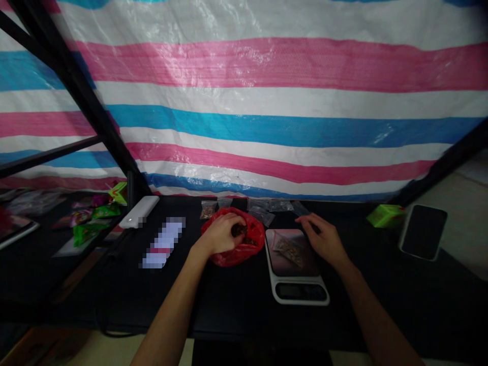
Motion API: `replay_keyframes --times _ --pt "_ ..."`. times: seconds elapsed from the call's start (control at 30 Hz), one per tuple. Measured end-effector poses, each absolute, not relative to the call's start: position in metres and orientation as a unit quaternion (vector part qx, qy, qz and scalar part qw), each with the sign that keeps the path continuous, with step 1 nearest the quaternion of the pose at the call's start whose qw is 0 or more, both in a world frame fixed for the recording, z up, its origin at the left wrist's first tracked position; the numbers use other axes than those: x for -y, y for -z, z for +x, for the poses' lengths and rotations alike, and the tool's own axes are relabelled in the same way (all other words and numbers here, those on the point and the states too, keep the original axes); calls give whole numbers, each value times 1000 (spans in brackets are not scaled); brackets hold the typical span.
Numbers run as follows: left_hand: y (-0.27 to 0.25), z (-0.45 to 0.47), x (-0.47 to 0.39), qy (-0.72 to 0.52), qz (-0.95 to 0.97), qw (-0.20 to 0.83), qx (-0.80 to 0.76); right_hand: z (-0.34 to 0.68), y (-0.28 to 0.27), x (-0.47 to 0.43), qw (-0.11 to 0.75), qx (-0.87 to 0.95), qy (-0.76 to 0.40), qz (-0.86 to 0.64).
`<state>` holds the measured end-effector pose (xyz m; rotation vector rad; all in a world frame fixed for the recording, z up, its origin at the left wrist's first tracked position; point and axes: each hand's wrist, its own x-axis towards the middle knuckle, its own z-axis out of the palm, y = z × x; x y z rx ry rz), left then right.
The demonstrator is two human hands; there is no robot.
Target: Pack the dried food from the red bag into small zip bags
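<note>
My left hand (222,234) reaches into a red plastic bag (224,258), its fingers curled round some dark brown dried pieces (250,242). To the right of the bag lies a white kitchen scale (270,274) with a metal top. A small clear zip bag (288,249) of brownish bits rests on the scale. Beside the scale's far right corner is my right hand (324,236), fingers stretched out and apart. Its fingertips are close to a small clear bag (300,208); whether they touch it I cannot tell.
Behind the red bag lie a filled small bag (208,209) and several clear bags (281,205). A blurred-out phone-like item (163,244) and a white power strip (140,211) sit left. At right are a green packet (386,216) and an upright dark-screened device (424,231). Striped sheeting (267,129) hangs behind.
</note>
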<state>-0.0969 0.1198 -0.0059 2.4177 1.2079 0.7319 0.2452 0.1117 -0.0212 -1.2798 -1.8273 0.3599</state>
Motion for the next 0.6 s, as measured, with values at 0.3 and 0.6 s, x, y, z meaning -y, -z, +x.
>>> replay_keyframes --times 0.3,0.6 --pt "4 -101 -121 -305 844 159 -411 234 8 -96 283 816 -217 -455" --pt "-4 -98 -121 -371 827 86 -414 217 4 -85 200 837 -207 -466"
